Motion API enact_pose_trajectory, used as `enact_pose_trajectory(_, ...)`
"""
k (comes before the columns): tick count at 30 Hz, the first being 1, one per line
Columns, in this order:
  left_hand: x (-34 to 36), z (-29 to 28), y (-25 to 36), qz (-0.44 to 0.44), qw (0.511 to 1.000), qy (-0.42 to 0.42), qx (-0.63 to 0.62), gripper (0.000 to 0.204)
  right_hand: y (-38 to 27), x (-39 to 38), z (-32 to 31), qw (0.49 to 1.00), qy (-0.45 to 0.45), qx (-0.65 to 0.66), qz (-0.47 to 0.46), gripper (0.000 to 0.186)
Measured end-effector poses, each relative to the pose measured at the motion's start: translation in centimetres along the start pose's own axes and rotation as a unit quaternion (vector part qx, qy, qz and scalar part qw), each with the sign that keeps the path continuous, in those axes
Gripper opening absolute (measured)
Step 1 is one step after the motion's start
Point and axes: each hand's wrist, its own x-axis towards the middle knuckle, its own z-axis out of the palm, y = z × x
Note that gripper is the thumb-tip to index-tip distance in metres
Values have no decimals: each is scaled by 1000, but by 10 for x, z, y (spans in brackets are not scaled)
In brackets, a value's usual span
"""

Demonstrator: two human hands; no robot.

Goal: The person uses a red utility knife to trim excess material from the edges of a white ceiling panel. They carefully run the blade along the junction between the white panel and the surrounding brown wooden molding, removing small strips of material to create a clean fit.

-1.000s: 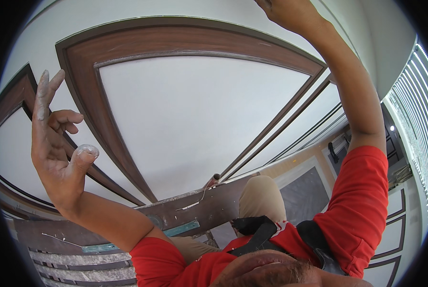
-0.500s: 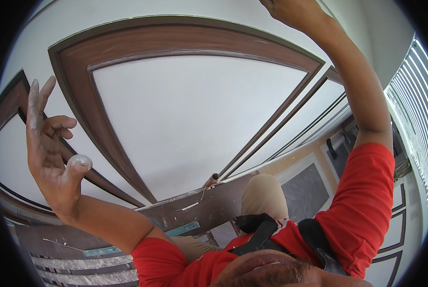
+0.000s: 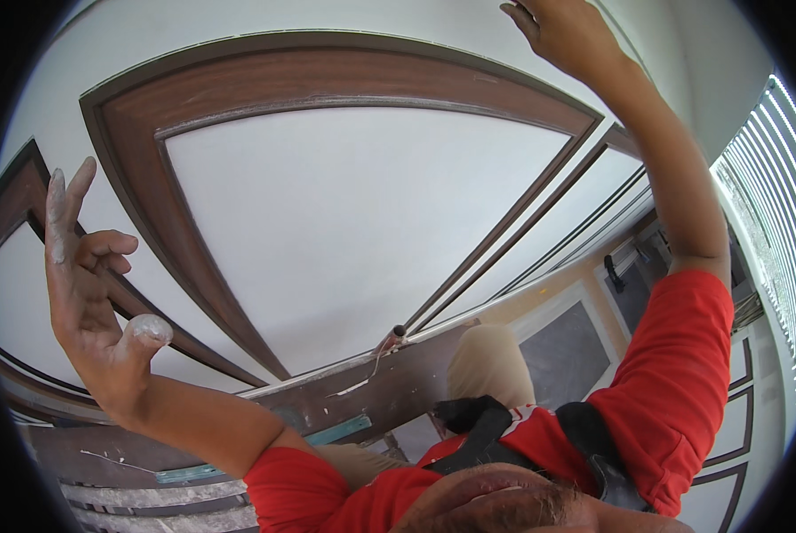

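My left hand (image 3: 96, 293) is raised at the left with its fingers apart and nothing in it. White powder or paste coats its thumb tip and a fingertip. Behind it stand a smaller brown-framed panel (image 3: 32, 169) and the side of a large one. My right arm reaches up, and my right hand (image 3: 571, 37) is cut off by the upper edge. Only part of a thumb or finger shows there, so whether it holds anything stays hidden. Below that hand is the white wall panel (image 3: 371, 222) with its wide brown moulded frame (image 3: 327, 75).
Slatted blinds (image 3: 767, 195) glow at the right. A brown board (image 3: 389, 377) with a teal strip (image 3: 340, 429) lies below the wall, near my knee (image 3: 488, 364). A short pipe end (image 3: 398, 332) pokes up by the panel's base. Whitish slats (image 3: 158, 496) show at lower left.
My right hand has shifted slightly right and down, showing more of a thumb or finger. My left hand has dropped a little, its fingers still spread.
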Motion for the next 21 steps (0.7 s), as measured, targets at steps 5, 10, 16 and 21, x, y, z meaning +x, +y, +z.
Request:
enact_pose_trajectory(5, 2, 14, -1, -5, 1000, -4, -11, 127, 6, -1, 5, 1000, 2, 17, 14, 40)
enact_pose_trajectory(10, 2, 14, -4, 14, 999, -29, 8, 126, 8, 1, 5, 1000, -4, -3, 13, 39)
enact_pose_trajectory(16, 1, 13, -8, 4, 1000, -25, -7, 131, 11, -1, 6, 1000, 0, 13, 16, 42)
enact_pose_trajectory(21, 3, 13, -4, 0, 1000, -23, -13, 135, 21, -5, 13, 999, -2, 25, 22, 41)
